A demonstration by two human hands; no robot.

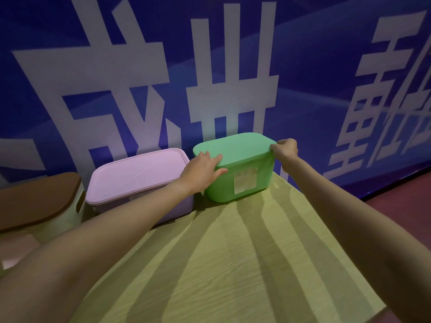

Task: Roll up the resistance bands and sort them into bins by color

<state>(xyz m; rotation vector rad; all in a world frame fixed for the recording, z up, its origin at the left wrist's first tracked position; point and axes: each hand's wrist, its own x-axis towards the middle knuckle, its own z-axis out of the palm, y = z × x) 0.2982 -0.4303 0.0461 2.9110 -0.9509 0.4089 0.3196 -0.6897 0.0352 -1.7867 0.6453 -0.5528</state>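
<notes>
**Both hands at the lid of the green bin**

As both arms reached forward over the yellow-green ribbed mat (pixel 233 264), the hands met at the green rounded plastic bin (pixel 238 183), which stood at the mat's far edge against the blue banner wall with large white characters (pixel 140 66). The green lid (pixel 233 148) sat on the bin. The left hand (pixel 203 170) lay at the lid's near left corner, fingers extended across the top surface and the thumb below the rim against the bin wall. The right hand (pixel 285 149) was at the lid's right end, fingers curled over the edge in a grip; the fingertips themselves were hidden behind the rim.

Just left of the green bin stood a lilac rectangular plastic bin with a matching lid (pixel 137 180), closed, partly covered by the left forearm. Farther left, a cream bin with a brown lid (pixel 37 199) was cut off by the frame edge.

A pale label (pixel 245 183) on the green bin's front was too blurred to read. Bin contents could not be seen. Whether the green lid was seated or slightly raised could not be determined.
</notes>
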